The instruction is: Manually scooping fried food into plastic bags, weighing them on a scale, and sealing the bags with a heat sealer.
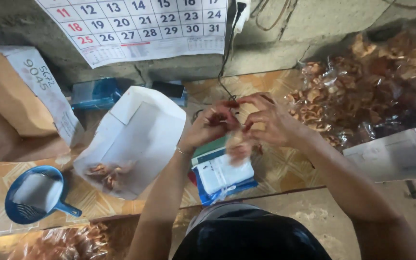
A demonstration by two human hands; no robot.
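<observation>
Centrally in the frame, one small clear snack bag (239, 147) was pinched at its top by two hands: left hand (211, 126), right hand (271, 120). One blue scoop (34, 195) was located lower left.

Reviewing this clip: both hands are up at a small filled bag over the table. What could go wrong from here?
The small clear bag of brown snack pieces hangs blurred between the left hand and right hand; a loose grip might drop it. The open white paper bag beside them lies tilted, so its pieces could spill if bumped.
</observation>
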